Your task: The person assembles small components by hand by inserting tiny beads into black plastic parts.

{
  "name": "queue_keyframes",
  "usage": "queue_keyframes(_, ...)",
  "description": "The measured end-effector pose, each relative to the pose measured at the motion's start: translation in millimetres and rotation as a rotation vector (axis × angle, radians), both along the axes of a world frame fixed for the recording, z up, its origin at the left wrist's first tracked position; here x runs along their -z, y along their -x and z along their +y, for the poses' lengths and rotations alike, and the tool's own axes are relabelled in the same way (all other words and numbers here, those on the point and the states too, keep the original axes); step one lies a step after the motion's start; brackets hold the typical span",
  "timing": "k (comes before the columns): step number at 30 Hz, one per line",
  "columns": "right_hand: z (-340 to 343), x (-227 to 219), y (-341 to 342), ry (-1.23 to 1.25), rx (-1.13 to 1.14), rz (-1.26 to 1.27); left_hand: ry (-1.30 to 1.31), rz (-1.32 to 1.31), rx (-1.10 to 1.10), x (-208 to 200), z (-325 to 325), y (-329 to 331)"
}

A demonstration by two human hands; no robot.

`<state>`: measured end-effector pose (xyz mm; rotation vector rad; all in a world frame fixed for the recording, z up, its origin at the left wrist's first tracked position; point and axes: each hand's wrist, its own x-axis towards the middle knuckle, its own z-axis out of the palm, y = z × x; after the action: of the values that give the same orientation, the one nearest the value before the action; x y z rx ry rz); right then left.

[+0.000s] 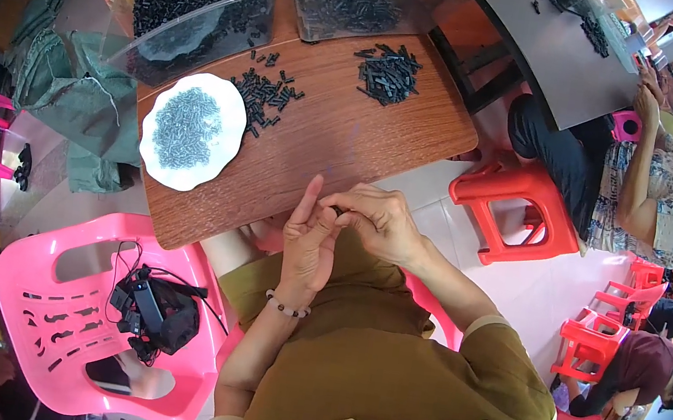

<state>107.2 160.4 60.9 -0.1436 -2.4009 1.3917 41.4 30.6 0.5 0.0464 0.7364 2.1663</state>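
My left hand [311, 245] and my right hand [384, 223] meet just off the front edge of the table. Between their fingertips is a small dark part [338, 209], mostly covered by the fingers. My right thumb and index finger pinch it, and the left thumb presses in from the other side while one left finger points up. Beyond them on the brown wooden table [310, 155] lie a loose scatter of short black tubular pieces [264, 100] and a pile of flatter black pieces [389, 75]. A white scalloped plate [233, 124] carries many small clear-grey pieces [186, 129].
Two clear plastic bins [207, 27] [369, 23] full of black parts stand along the far side. A pink chair [30, 280] at left bears a black device with cables [153, 313]. A red stool [516, 204] is at right, near another person [652, 201] at a dark table [573, 88].
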Motion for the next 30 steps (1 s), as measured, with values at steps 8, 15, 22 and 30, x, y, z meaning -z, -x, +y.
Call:
queue_keyframes(8,7,-1,7,0.272,-0.067,-0.058,-0.055,-0.082,0.028,-27,6,15)
queue_keyframes(15,17,-8,9,0.102,-0.015,0.067,-0.13,-0.035,0.02,-14,4,23)
queue_keyframes(22,21,-12,14,-0.093,0.008,0.24,-0.119,-0.047,0.005,-18,9,21)
queue_keyframes(30,23,-4,15,-0.121,0.034,0.275,-0.132,-0.036,0.035,-15,11,19)
